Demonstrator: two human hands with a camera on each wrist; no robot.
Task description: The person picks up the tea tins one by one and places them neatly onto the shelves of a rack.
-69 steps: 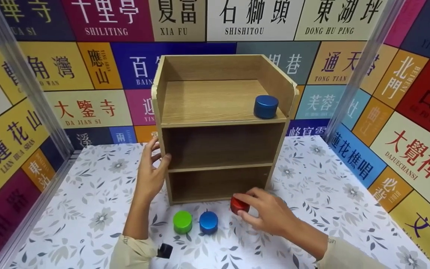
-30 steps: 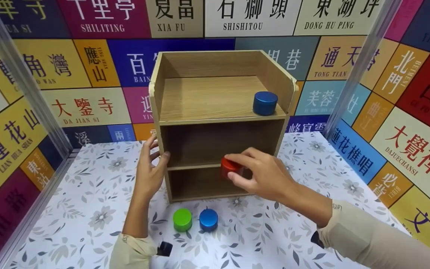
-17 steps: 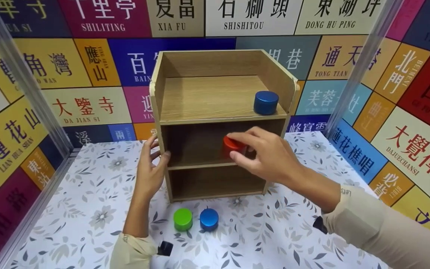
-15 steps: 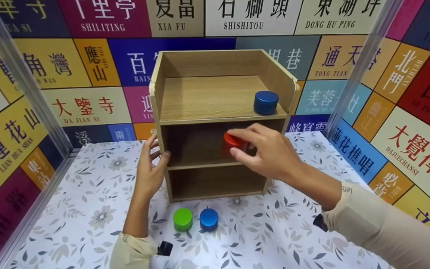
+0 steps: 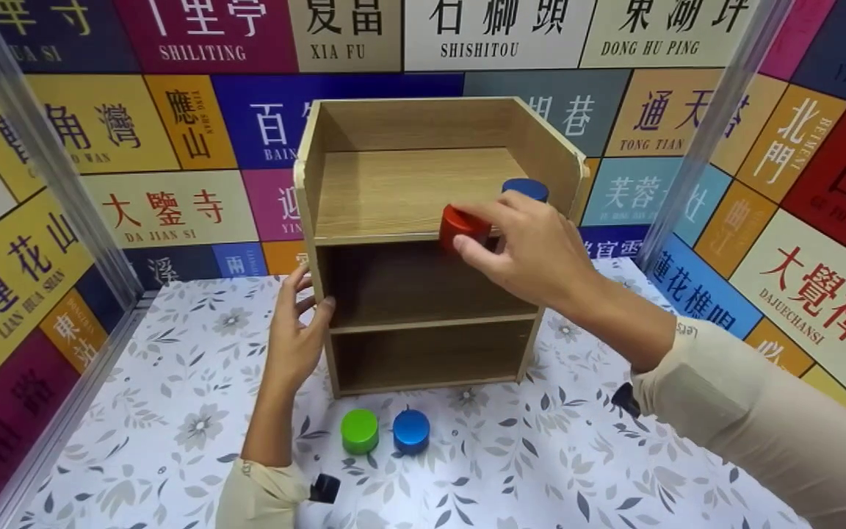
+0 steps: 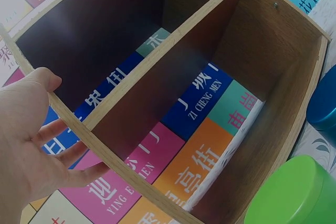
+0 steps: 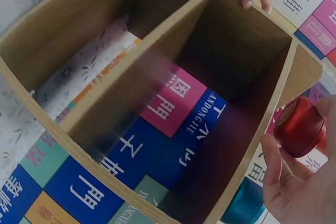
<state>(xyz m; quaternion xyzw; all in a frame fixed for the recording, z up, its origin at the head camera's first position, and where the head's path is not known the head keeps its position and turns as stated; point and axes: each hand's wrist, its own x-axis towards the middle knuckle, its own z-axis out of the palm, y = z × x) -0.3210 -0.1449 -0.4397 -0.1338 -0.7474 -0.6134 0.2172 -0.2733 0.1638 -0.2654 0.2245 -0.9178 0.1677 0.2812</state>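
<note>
Near the front edge of the top board of a small wooden shelf unit, my right hand pinches a red round tin between thumb and fingers. In the right wrist view the red tin is lifted clear beside the shelf. My left hand holds the shelf's left side panel, its thumb over the front edge and its fingers along the outside, as the left wrist view confirms. A blue tin stands at the top board's right, partly hidden behind my right hand.
On the flowered tablecloth, a green tin and a second blue tin stand side by side before the shelf. Walls of colourful lettered signs enclose the table at the back and both sides.
My right hand took the red tin from the tablecloth by the shelf's front and raised it past the lower and middle compartments to top-board height. The left hand stays on the side panel.
</note>
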